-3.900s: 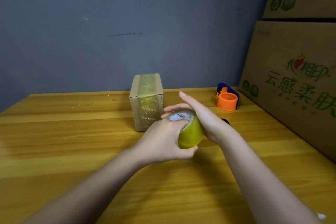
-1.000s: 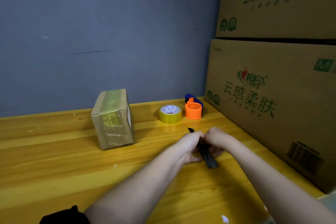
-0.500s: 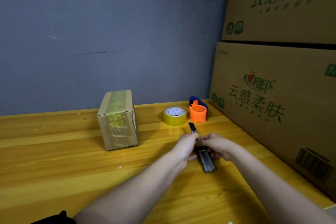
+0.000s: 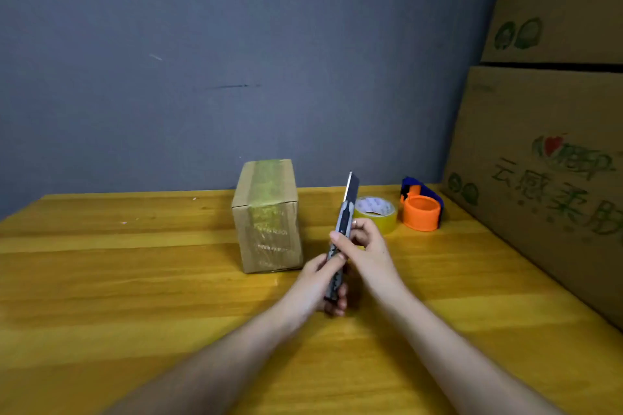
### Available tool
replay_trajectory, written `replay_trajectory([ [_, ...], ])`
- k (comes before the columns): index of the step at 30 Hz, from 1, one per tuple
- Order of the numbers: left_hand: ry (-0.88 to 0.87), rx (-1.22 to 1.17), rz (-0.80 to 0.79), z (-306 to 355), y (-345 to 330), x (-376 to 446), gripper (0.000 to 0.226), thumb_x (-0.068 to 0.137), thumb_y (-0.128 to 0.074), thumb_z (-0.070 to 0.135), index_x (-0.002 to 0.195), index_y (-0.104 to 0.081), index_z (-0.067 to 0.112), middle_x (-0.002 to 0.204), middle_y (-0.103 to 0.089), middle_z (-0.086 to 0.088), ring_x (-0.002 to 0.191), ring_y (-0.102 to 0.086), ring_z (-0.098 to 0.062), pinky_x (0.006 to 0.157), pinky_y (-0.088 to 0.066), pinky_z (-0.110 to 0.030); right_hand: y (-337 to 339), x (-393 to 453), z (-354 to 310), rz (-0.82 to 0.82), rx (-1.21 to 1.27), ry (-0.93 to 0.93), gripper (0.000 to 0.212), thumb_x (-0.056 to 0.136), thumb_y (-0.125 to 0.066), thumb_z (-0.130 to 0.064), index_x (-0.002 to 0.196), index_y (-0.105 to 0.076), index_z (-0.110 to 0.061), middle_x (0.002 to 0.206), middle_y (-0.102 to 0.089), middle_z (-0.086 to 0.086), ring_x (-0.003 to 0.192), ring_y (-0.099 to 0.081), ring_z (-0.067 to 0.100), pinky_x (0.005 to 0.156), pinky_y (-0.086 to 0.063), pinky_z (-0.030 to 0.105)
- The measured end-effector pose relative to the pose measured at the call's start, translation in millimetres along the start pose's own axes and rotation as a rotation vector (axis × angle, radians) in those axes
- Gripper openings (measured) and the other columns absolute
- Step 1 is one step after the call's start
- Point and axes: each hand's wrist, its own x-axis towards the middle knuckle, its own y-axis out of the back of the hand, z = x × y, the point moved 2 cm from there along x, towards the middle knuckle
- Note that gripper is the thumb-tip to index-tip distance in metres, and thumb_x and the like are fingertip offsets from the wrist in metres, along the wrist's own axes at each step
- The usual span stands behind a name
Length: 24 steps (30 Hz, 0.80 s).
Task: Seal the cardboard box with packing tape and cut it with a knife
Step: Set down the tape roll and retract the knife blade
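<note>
A small cardboard box (image 4: 268, 216) stands on the wooden table (image 4: 135, 280), with yellowish tape running over its top and down its front. Just right of it I hold a dark utility knife (image 4: 344, 229) raised off the table, its blade extended and pointing up and away. My left hand (image 4: 320, 283) grips the lower handle. My right hand (image 4: 364, 246) holds the handle higher up, thumb on the slider. Behind the knife a roll of yellow packing tape (image 4: 379, 214) lies flat on the table.
An orange and blue tape dispenser (image 4: 421, 209) sits right of the roll. Large printed cardboard cartons (image 4: 546, 158) are stacked along the right edge of the table. A grey wall (image 4: 236, 61) closes the back.
The knife has been lifted off the table and tilted upright, and more of its blade shows. Earlier the tape roll was set down by the dispenser. The camera has turned left.
</note>
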Motion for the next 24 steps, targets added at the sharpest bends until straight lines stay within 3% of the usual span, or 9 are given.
replay_trajectory([
  [2, -0.061, 0.018, 0.064, -1, 7, 2, 0.031, 0.097, -0.042, 0.035, 0.075, -0.049, 0.015, 0.047, -0.046, 0.001, 0.039, -0.044, -0.015, 0.037, -0.036, -0.019, -8, -2, 3, -0.008, 0.124, -0.016, 0.013, 0.090, -0.059, -0.009, 0.096, -0.048, -0.006, 0.086, -0.068, 0.011, 0.070, -0.064, 0.011, 0.063, -0.050, 0.018],
  [6, -0.192, 0.116, 0.181, -4, 11, 4, 0.039, 0.097, -0.045, 0.033, 0.062, -0.048, 0.016, 0.040, -0.042, 0.003, 0.034, -0.038, -0.012, 0.033, -0.027, -0.018, -15, -16, 0, -0.076, 0.290, -0.074, 0.010, 0.094, -0.050, -0.013, 0.093, -0.050, -0.003, 0.083, -0.074, 0.013, 0.041, -0.059, 0.016, 0.037, -0.048, 0.024],
  [13, -0.291, 0.120, 0.122, -9, 13, 6, 0.036, 0.097, -0.045, 0.022, 0.063, -0.051, 0.013, 0.039, -0.041, 0.005, 0.032, -0.034, -0.010, 0.034, -0.027, -0.017, -10, -17, 2, -0.052, 0.250, -0.098, 0.018, 0.094, -0.048, -0.017, 0.097, -0.058, -0.002, 0.087, -0.076, 0.009, 0.063, -0.068, 0.016, 0.047, -0.050, 0.027],
  [19, -0.296, 0.188, 0.076, -10, 14, 9, 0.034, 0.098, -0.042, 0.024, 0.067, -0.050, 0.011, 0.039, -0.042, 0.007, 0.032, -0.036, -0.007, 0.034, -0.028, -0.016, -13, -14, 11, -0.013, 0.260, -0.140, 0.016, 0.095, -0.047, -0.017, 0.091, -0.058, -0.005, 0.082, -0.076, 0.008, 0.041, -0.053, 0.012, 0.037, -0.040, 0.020],
  [24, -0.250, 0.191, 0.047, -10, 13, 9, 0.036, 0.099, -0.040, 0.026, 0.068, -0.050, 0.011, 0.041, -0.042, 0.005, 0.032, -0.037, -0.007, 0.033, -0.028, -0.018, -14, -14, 9, -0.013, 0.300, -0.153, 0.017, 0.096, -0.046, -0.014, 0.091, -0.056, -0.001, 0.073, -0.075, 0.006, 0.032, -0.052, 0.012, 0.031, -0.041, 0.019],
])
